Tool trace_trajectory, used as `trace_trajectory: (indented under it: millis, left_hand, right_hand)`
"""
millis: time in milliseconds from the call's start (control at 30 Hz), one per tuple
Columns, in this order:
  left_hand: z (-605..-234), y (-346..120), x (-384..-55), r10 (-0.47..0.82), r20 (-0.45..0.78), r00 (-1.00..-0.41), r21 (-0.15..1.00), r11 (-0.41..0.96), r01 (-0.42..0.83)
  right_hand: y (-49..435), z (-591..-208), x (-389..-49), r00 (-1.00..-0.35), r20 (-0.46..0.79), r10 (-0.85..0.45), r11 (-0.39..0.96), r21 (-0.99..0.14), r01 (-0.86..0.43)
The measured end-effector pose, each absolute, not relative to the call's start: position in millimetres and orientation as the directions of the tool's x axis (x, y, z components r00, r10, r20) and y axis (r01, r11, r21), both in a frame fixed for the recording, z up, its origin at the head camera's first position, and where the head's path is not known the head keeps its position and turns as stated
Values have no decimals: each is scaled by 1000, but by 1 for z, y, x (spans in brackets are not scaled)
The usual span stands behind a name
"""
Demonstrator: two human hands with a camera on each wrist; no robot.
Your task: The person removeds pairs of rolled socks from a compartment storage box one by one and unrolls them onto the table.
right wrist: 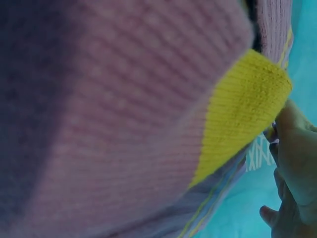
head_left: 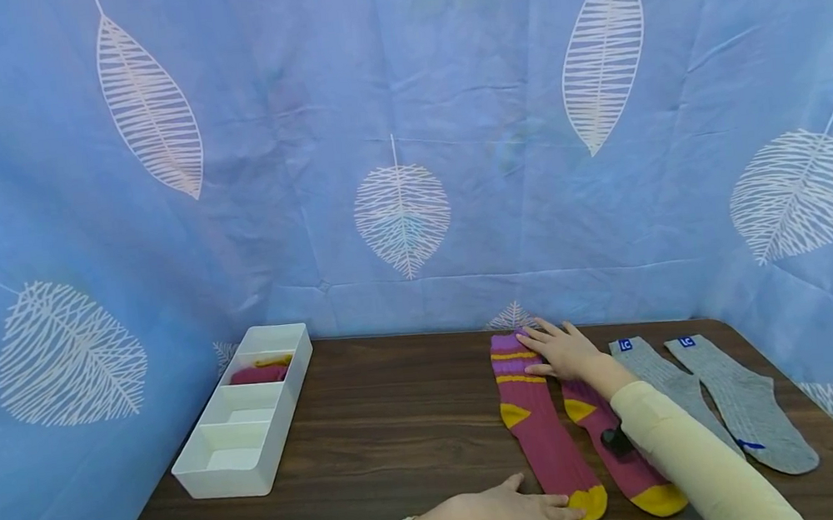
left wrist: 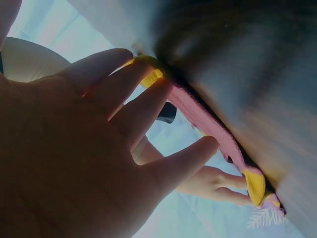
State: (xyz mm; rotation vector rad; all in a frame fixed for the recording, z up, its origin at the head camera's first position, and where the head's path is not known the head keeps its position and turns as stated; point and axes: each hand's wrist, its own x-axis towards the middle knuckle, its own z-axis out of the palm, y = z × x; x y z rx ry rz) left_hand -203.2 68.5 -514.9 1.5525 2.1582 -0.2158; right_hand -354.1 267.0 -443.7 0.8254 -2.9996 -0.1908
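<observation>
Two maroon socks with yellow heels and toes lie side by side on the table, toes toward me. On the left sock, my left hand rests its extended fingers at the yellow toe. At the far end, the spread fingers of my right hand touch that sock's purple striped cuff. My right hand and forearm partly cover the right sock. In the left wrist view the sock lies flat beyond the fingers. A yellow heel fills much of the right wrist view.
Two grey socks, one partly under my right forearm and one farther right, lie on the dark wooden table. At left stands a white divided box with a maroon and yellow bundle in one compartment. A blue leaf-patterned curtain hangs behind.
</observation>
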Motion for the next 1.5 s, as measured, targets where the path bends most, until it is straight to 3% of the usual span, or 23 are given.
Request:
trace_trajectory:
  millis: [200, 667, 1100, 1333, 1500]
  left_hand:
    - [-532, 72, -208, 852, -463, -243, 196, 366, 910]
    - [-420, 33, -163, 883, -350, -313, 103, 369, 924]
    - [-419, -12, -160, 924, -142, -354, 16, 360, 933]
    - [-419, -43, -154, 916, -15, -400, 31, 400, 916]
    - [-416, -64, -149, 885, 53, -463, 57, 461, 886]
  right_hand:
    - [268, -444, -355, -867, -36, -497, 861, 106, -498]
    - [263, -431, -349, -846, 69, -529, 847, 96, -522]
    - [253, -432, -348, -795, 177, -581, 813, 76, -577]
    - [230, -434, -348, -739, 247, -627, 774, 89, -627]
    - [208, -432, -346, -720, 257, -644, 755, 63, -653]
